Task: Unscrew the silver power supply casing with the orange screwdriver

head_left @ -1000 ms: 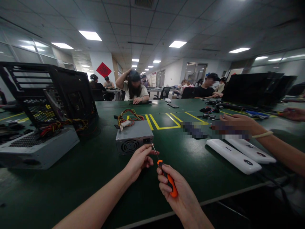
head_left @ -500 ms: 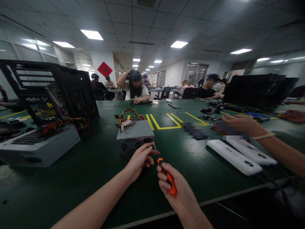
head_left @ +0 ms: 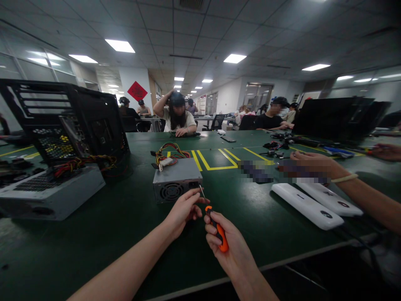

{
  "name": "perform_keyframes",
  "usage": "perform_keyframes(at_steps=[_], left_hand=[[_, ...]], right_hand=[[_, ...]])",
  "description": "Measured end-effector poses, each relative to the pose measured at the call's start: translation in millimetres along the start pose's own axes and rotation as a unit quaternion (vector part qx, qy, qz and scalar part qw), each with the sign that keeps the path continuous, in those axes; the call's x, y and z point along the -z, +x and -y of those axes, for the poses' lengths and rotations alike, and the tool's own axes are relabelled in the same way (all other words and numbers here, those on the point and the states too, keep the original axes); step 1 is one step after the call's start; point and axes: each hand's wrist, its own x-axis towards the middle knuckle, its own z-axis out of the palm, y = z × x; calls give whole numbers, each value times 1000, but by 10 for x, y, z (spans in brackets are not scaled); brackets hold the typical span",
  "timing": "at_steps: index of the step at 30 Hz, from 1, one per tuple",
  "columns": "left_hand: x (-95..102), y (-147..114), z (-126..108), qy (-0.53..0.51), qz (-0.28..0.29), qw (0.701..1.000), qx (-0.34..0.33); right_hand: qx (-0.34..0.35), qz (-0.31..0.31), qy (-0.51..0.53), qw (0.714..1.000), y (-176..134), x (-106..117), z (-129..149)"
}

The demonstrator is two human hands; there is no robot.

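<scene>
A grey computer power supply [head_left: 178, 169] sits on the table, its round fan grille facing me and a bundle of coloured cables [head_left: 173, 151] on top. My left hand [head_left: 184, 209] is at its near right corner, fingers apart and partly curled; whether they touch the casing is hard to tell. In my right hand [head_left: 228, 240] is a screwdriver [head_left: 222, 236] with an orange and black handle, gripped from behind. Its thin shaft slants up past my left fingertips, with the tip in front of the power supply's right end. No screw can be made out.
Left stand a black computer case [head_left: 97, 121] and a second power supply [head_left: 72, 190]. To the right lie two white devices [head_left: 307, 205], beside a co-worker's arm [head_left: 366, 190]. Dark monitors [head_left: 332, 119] stand behind. Another person [head_left: 178, 115] sits across the table.
The screwdriver and my right hand have shifted slightly left and up. My left hand and the power supply keep their places.
</scene>
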Motion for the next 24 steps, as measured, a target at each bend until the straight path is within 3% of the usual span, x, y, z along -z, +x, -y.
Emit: perform_keyframes(at_steps=[7, 9, 11, 13, 16, 19, 20, 22, 24], left_hand=[[0, 70, 27, 24, 6, 1000, -14], [0, 90, 25, 9, 1, 1000, -2], [-6, 104, 20, -9, 0, 1000, 5], [-12, 115, 18, -19, 1, 1000, 7], [-5, 116, 18, 9, 4, 1000, -11], [28, 64, -9, 148, -25, 983, -108], [44, 34, -31, 214, -46, 962, -162], [81, -28, -92, 340, -89, 893, -281], [131, -67, -163, 431, -118, 816, -367]], right_hand=[[26, 5, -51, 998, -10, 29, -5], [62, 7, -112, 992, -89, 48, 1], [137, 20, -224, 965, -192, 78, 7], [235, 49, -373, 896, -282, 117, 16], [365, 96, -543, 750, -318, 173, 59], [442, 123, -633, 623, -224, 202, 187], [460, 134, -655, 585, -178, 203, 250], [477, 174, -685, 523, -89, 192, 390], [481, 228, -693, 486, -15, 169, 520]])
